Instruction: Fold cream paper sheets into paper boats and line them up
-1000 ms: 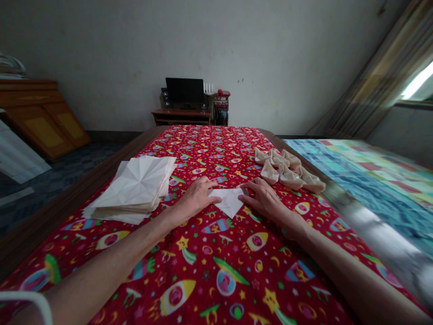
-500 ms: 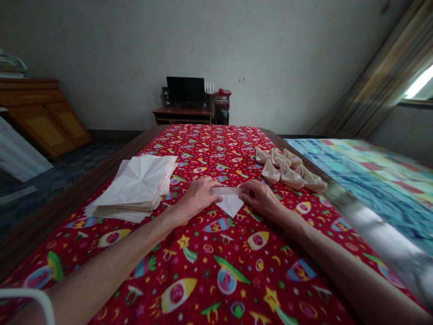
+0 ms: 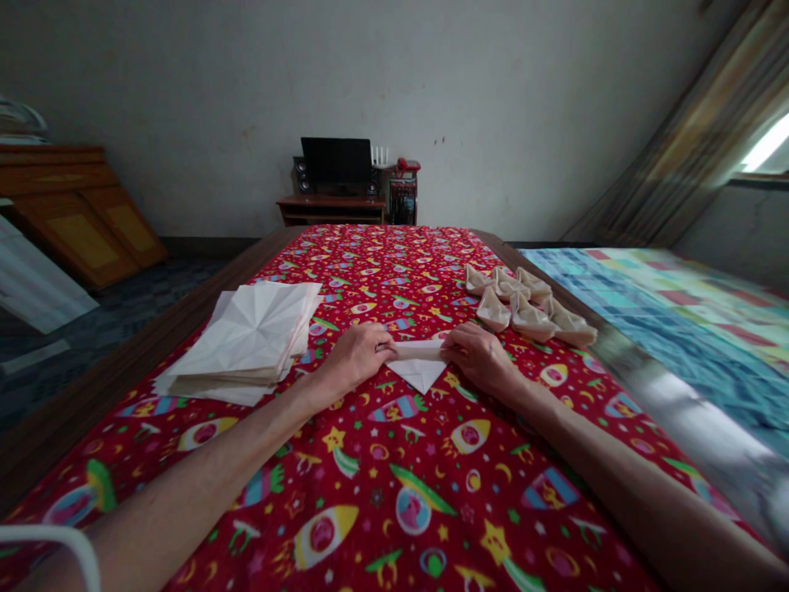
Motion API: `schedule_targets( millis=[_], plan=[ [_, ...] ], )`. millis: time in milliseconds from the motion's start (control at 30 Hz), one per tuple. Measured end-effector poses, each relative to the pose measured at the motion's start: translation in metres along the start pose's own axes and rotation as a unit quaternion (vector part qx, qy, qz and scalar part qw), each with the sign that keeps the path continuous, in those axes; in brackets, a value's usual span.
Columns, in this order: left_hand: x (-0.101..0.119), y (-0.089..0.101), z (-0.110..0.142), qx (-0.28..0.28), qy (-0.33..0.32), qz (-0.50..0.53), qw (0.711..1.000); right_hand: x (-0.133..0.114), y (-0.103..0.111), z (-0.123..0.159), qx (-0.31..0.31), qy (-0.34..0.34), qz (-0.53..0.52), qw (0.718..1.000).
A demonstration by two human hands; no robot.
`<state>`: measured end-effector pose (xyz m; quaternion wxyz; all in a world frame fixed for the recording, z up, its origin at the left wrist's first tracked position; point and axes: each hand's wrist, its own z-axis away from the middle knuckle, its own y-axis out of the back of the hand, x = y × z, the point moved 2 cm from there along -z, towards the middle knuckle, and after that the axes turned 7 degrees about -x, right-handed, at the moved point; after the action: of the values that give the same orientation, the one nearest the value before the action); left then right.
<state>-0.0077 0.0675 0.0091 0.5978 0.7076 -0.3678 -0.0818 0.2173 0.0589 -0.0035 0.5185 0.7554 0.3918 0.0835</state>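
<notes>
A white sheet of folded paper (image 3: 422,370) lies at the middle of the red cloth, its point toward me and a straight folded band along its far edge. My left hand (image 3: 363,352) pinches the band's left end between thumb and fingers. At the right end, my right hand (image 3: 477,353) grips the same band, fingers closed. To the left sits a stack of creased white paper sheets (image 3: 246,329). Several folded paper boats (image 3: 533,316) stand in two rows at the right, beyond my right hand.
The patterned red tablecloth (image 3: 394,460) covers a table with a dark wooden edge (image 3: 246,267). A bed with a colourful cover (image 3: 653,321) adjoins on the right. Against the far wall are a monitor (image 3: 336,161) and speakers. A white curved bar (image 3: 62,534) shows at lower left.
Both hands have slid slightly outward along the folded paper's far edge, so more of the band shows between them. The stack and the folded boats have stayed in place.
</notes>
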Motion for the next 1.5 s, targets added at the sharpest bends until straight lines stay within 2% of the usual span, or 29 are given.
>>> schedule_targets(
  millis=[133,200,400,567,733,833,900,1000,1167,1400,1500],
  plan=[
    [0.008,0.003,0.008,0.008,-0.103,-0.137,0.985,-0.005,0.002,0.003,-0.006,0.052,0.092,0.994],
    [0.010,0.004,0.012,-0.001,-0.132,-0.187,0.973,-0.007,0.004,0.004,-0.018,0.079,0.126,0.989],
    [0.016,0.009,0.019,-0.036,-0.151,-0.253,0.955,-0.014,0.013,0.008,-0.087,0.116,0.153,0.978],
    [0.021,0.014,0.029,-0.097,-0.161,-0.292,0.938,-0.017,0.018,0.012,-0.115,0.113,0.152,0.975],
    [0.021,0.013,0.036,-0.111,-0.134,-0.270,0.947,-0.021,0.018,0.014,-0.132,0.100,0.165,0.972],
    [0.025,0.007,0.033,-0.093,-0.124,-0.215,0.964,-0.024,0.017,0.015,-0.136,0.101,0.181,0.969],
    [0.032,0.001,0.029,-0.096,-0.139,-0.165,0.972,-0.025,0.016,0.015,-0.139,0.099,0.190,0.967],
    [0.041,-0.011,0.024,-0.115,-0.155,-0.125,0.973,-0.027,0.016,0.015,-0.142,0.090,0.193,0.967],
    [0.051,-0.025,0.022,-0.140,-0.157,-0.121,0.970,-0.029,0.015,0.016,-0.144,0.080,0.185,0.969],
    [0.053,-0.022,0.028,-0.164,-0.153,-0.122,0.967,-0.037,0.009,0.021,-0.107,-0.005,0.209,0.972],
    [0.053,-0.018,0.032,-0.172,-0.143,-0.129,0.966,-0.044,0.007,0.025,-0.114,0.021,0.177,0.977]
  ],
)
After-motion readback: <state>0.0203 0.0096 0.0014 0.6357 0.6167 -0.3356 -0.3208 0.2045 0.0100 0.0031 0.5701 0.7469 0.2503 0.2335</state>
